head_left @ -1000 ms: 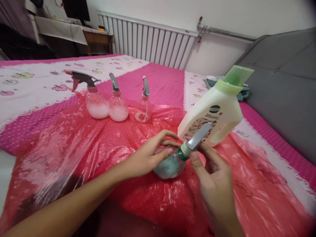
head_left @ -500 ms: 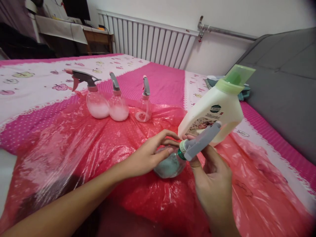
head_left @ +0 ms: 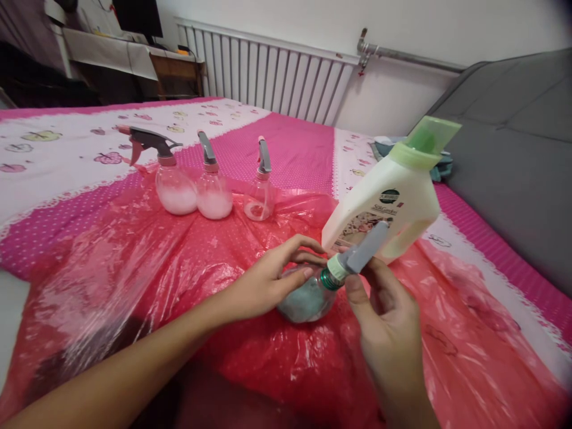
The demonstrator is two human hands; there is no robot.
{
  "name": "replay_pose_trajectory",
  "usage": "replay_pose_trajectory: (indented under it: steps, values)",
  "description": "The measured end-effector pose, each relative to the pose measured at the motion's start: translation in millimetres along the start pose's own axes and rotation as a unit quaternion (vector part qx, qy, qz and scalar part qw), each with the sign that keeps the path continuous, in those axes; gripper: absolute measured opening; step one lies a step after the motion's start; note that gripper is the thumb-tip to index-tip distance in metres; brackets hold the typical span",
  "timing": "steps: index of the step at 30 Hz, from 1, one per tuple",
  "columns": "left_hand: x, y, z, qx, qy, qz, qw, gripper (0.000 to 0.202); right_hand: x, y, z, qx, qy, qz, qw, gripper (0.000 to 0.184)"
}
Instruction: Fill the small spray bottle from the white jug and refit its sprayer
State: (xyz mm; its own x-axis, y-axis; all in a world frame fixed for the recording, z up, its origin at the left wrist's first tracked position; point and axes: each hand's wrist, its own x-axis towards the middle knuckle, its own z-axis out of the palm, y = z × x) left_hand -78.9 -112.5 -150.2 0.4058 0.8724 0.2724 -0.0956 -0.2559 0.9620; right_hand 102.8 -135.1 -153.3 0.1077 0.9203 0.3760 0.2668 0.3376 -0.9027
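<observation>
A clear round spray bottle (head_left: 306, 301) with bluish-green contents and a green threaded neck leans to the right on the red plastic sheet. My left hand (head_left: 274, 277) curves over its body, thumb on the near side and fingers on the far side. Above the neck is a grey spray head (head_left: 361, 250) with a pale green collar, and part of the green thread shows below that collar. My right hand (head_left: 386, 313) grips the spray head from the right, thumb close to the collar. Its other fingers are partly hidden behind the head.
Three pink-collared spray bottles, one at the left (head_left: 176, 187), one in the middle (head_left: 214, 193) and one at the right (head_left: 259, 199), stand behind. A large white detergent jug (head_left: 384, 190) with a green cap is close behind my right hand. Red plastic sheet (head_left: 179, 262) covers the bed.
The grey spray head has turned on the neck, and its far end has shifted slightly left. My right thumb has moved up beside the collar. My left hand has stayed on the bottle.
</observation>
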Motion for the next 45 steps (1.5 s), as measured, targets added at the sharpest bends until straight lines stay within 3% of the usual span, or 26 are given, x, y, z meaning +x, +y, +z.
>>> replay_pose_trajectory:
  steps: [4,10,15,20,27,32,39,45]
  values:
    - [-0.4,0.1,0.6,-0.009,-0.001,-0.002,1.000,0.019,-0.8,0.8,-0.6,-0.049,0.050,-0.018,0.997,0.032]
    - [-0.5,-0.3,-0.2,0.003,0.003,-0.002,1.000,0.019,-1.0,-1.5,1.8,0.018,-0.007,0.017,1.000,0.036]
    - [-0.6,-1.3,0.5,-0.016,-0.002,0.002,1.000,0.020,-0.3,-2.6,2.4,-0.047,0.057,0.003,0.997,0.037]
    - [-0.2,0.0,0.7,0.001,0.004,0.009,1.000,0.018,0.3,-3.6,2.4,0.044,-0.008,0.031,0.999,0.036]
    - [0.4,-0.2,-0.1,0.012,-0.002,0.009,1.000,0.020,-1.0,-3.3,3.5,-0.074,0.027,-0.021,0.997,0.034]
    - [0.3,0.6,-0.1,0.010,0.002,0.009,1.000,0.018,0.2,-1.3,4.0,0.098,-0.041,0.033,0.994,0.034]
    - [-0.9,0.7,0.1,0.003,-0.003,0.009,1.000,0.019,0.7,-1.8,2.1,-0.023,0.014,-0.001,1.000,0.031]
    - [-0.2,0.4,-0.6,0.009,0.008,0.009,1.000,0.018,-0.1,0.9,6.5,0.142,-0.058,0.051,0.987,0.025]
